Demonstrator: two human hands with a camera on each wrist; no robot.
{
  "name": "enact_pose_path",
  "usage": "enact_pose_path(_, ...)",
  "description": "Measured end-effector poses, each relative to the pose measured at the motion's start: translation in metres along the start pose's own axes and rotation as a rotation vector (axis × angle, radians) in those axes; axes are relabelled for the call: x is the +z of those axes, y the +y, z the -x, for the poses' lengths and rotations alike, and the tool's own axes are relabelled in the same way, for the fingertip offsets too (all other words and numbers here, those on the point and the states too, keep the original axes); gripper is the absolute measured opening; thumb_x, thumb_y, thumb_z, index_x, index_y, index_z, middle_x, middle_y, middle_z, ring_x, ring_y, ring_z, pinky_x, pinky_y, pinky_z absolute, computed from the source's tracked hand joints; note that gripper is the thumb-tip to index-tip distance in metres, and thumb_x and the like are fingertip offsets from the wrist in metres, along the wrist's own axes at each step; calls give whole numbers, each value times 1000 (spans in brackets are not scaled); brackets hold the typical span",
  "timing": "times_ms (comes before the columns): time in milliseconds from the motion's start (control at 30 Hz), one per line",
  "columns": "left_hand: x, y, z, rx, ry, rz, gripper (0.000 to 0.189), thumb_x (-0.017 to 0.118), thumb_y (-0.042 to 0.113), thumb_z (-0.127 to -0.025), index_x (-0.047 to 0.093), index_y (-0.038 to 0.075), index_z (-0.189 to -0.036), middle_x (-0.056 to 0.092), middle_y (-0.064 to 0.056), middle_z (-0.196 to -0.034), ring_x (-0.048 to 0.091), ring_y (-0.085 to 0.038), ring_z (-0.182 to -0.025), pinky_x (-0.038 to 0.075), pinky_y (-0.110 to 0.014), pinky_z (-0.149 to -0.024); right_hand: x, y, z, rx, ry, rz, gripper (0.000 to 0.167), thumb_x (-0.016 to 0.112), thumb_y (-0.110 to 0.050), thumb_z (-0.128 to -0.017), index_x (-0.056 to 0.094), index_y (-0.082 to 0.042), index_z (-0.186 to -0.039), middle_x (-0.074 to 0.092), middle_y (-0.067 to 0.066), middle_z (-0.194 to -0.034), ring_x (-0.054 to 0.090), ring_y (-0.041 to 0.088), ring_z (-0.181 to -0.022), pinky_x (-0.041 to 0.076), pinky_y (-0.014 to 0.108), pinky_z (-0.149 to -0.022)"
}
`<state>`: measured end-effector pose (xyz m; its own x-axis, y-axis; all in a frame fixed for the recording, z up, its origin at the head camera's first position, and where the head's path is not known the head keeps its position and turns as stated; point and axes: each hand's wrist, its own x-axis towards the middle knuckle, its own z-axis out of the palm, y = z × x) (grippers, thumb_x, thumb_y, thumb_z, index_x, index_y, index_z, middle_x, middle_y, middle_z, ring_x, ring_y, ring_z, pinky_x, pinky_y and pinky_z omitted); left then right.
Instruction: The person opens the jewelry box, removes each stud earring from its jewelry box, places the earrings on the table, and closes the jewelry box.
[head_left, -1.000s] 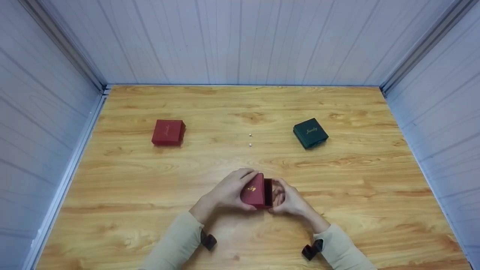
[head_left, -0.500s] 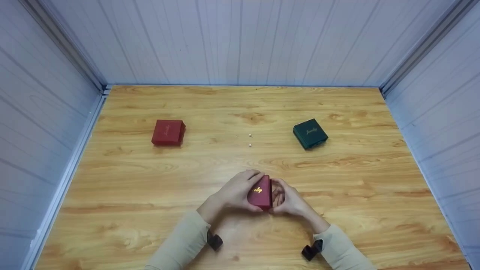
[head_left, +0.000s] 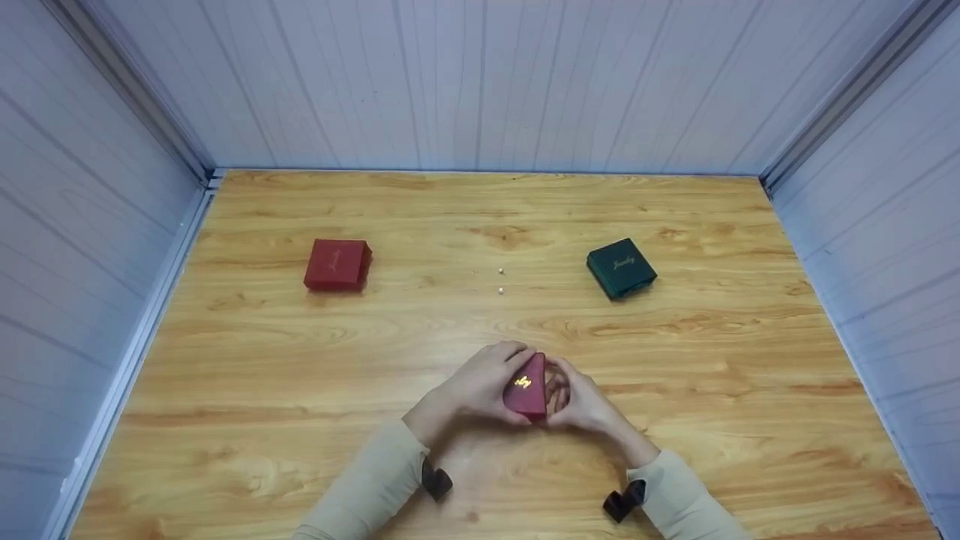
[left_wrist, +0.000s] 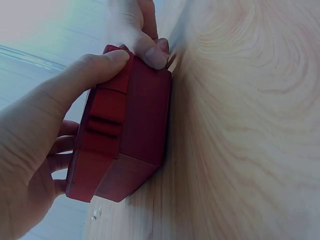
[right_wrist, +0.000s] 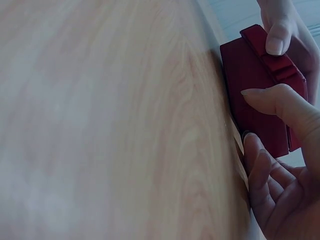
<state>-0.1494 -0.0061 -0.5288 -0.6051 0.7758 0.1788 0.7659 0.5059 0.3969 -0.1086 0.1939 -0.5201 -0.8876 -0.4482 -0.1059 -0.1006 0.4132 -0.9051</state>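
Pressing evenly seems wise — the left hand (head_left: 486, 381), fingers curled round the lid (left_wrist: 97, 150), should push squarely while the right hand (head_left: 587, 399), fingers holding the base (left_wrist: 147, 107), steadies the red box (head_left: 529, 386) between them, on the table's (head_left: 247, 420) near half.

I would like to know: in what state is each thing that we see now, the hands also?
Dark-red rectangular box with gold lettering: lid on, held by both hands; whether fully pressed down, unclear.
Left hand: gripping the lid.
Right hand: gripping the base.
Red rectangular box at the left: closed, untouched.
Dark-green square box: closed, untouched.
Two small white beads: loose on the wood-grain table, apart.
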Motion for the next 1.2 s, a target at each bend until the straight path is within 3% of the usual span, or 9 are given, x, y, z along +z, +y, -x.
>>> enact_pose_path(367, -1, 3, -3, -21, -44, 7, 99, 71, 57, -58, 38, -1, -131, 43, -11, -125, 40, -21, -115, 31, -34, -97, -2, 2, -1, -8, -17, 2, 80, 75, 7, -59, 33, 8, -127, 56, 15, -82, 53, 37, -67, 44, 24, -55)
enact_pose_path(833, 2, 4, -4, -17, -53, -72, 100, 71, 58, -57, 40, -3, -129, 44, -11, -123, 40, -21, -113, 32, -33, -95, -4, 3, 1, -19, -44, -16, 85, 77, 3, -60, 29, 8, -130, 58, 17, -86, 53, 39, -70, 46, 30, -58)
enact_pose_path(1200, 7, 2, -4, -17, -63, -84, 101, 71, 59, -56, 40, -3, -129, 44, -11, -122, 40, -22, -112, 33, -33, -94, -6, 5, 4, 14, -87, -97, 88, 75, 5, -62, 22, 8, -133, 55, 20, -89, 55, 40, -70, 48, 29, -59)
